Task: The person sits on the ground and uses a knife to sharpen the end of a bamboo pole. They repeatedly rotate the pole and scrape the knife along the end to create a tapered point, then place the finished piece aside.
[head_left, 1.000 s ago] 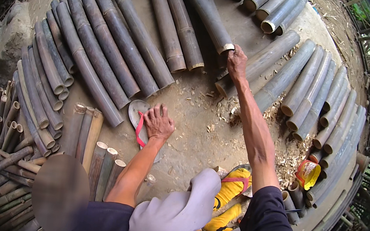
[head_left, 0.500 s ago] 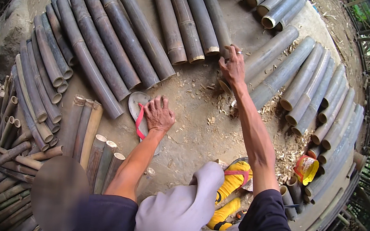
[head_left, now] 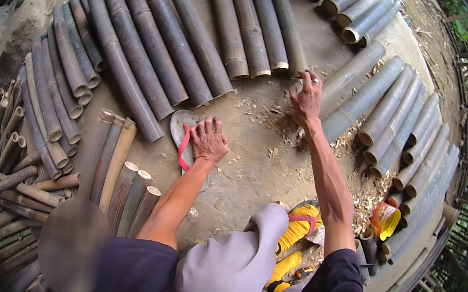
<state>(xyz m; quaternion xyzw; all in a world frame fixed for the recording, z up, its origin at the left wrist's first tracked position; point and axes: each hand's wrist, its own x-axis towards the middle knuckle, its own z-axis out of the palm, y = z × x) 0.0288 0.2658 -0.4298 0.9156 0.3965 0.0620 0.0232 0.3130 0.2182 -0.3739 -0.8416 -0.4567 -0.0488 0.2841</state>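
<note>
Bamboo tube (head_left: 283,26), long, dark grey: on the floor (head_left: 257,143), beyond the loose sandal (head_left: 181,119) and off to its right, near end facing the person. Long tubes (head_left: 162,20) in a fanned row, beyond the sandal and out to its left. Shorter tubes (head_left: 392,119) fan out well to the sandal's right. Cut lengths (head_left: 99,153) just left of the sandal, more stacked farther left.

Left hand (head_left: 209,140): palm down on the sandal, fingers spread, nothing gripped; arm looks weight-bearing. Right hand (head_left: 307,99), beyond the sandal and to its right, at the tube's near end: fingers loosely bent, not closed round anything; can't tell if a fingertip brushes the tube. Yellow-and-red container (head_left: 386,220) far right of the sandal, tipped on its side. Pale shavings (head_left: 358,203) between it and the sandal, thickest near the container.

Risks, my guess: tube is round, no wedge visible, so a nudge at its end could roll it into its neighbour and pinch fingers. Sandal could skid under the leaning palm if weight shifts. Cut rim may splinter bare fingertips.
</note>
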